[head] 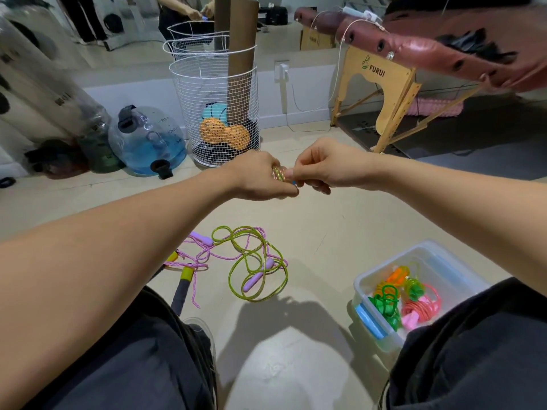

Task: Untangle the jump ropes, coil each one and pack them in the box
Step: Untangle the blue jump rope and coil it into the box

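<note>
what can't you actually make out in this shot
- Head view: the coiled rope is mostly hidden by the left hand and right hand; its length and handles cannot be told.
- Head view: the box has its near right part covered by the person's knee.

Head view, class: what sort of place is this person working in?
Probably a fitness or therapy studio: a padded massage table on folding wooden legs, a wire basket holding balls, a big water-filled weight bag, and jump ropes on the floor.
</note>
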